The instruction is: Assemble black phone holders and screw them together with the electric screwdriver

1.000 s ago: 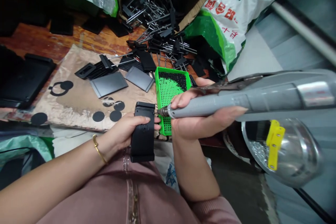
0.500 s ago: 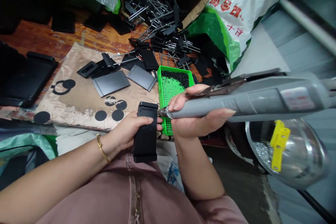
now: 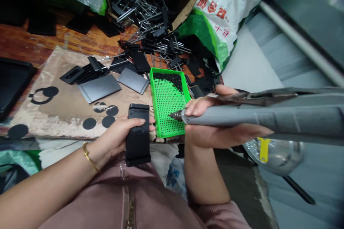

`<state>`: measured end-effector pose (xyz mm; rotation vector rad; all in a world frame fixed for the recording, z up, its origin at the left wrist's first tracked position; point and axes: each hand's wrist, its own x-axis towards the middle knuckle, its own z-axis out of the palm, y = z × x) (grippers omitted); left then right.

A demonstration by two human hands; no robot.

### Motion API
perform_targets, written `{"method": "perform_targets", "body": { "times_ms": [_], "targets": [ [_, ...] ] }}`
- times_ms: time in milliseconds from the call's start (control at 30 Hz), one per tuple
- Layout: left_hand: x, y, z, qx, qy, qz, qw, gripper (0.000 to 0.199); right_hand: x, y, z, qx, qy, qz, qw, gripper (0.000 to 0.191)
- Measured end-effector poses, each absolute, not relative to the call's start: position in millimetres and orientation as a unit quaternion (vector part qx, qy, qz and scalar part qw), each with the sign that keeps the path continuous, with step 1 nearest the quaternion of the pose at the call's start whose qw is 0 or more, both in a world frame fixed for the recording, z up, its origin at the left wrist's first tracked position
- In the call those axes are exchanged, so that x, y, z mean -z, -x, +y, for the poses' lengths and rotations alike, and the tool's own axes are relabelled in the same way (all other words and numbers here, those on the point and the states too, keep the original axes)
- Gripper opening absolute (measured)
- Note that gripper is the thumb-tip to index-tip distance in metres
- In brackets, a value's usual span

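Observation:
My left hand point(image 3: 120, 132) grips a black rectangular plastic part point(image 3: 138, 139), thumb on its face and fingertips showing past its right edge. My right hand point(image 3: 212, 128) is wrapped round a grey electric screwdriver point(image 3: 236, 114), which points left. Its tip hangs over a green perforated tray point(image 3: 166, 134), apart from the black part. Small black screws point(image 3: 172, 81) lie heaped at the tray's far end. Left of the tray, two grey plates point(image 3: 99, 88) and black slotted pieces rest on a worn cardboard sheet point(image 3: 61, 109).
Behind the tray, metal rods with black ends point(image 3: 161, 32) spill from a cardboard box point(image 3: 190, 5). A white and green sack point(image 3: 215, 18) leans at its right. A metal bowl with a yellow item point(image 3: 264, 149) stands at the right. Black discs point(image 3: 89, 123) lie on the cardboard.
The screwdriver has moved right, away from the black part, and its tip is now over the tray. The whole view has shifted, so the bench things appear further left.

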<state>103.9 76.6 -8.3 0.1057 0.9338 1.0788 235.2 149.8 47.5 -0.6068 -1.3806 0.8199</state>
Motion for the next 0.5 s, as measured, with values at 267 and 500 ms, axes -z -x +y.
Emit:
{"method": "perform_targets", "body": {
  "times_ms": [267, 500],
  "targets": [
    [3, -106, 80, -0.493, -0.032, 0.448, 0.745, 0.024, -19, -286, 167, -0.241, 0.343, -0.583, 0.696, 0.048],
    [-3, -108, 80, -0.478, -0.039, 0.477, 0.737, 0.022, -3, -288, 169, -0.261, 0.378, -0.570, 0.681, 0.051]
  ]
}}
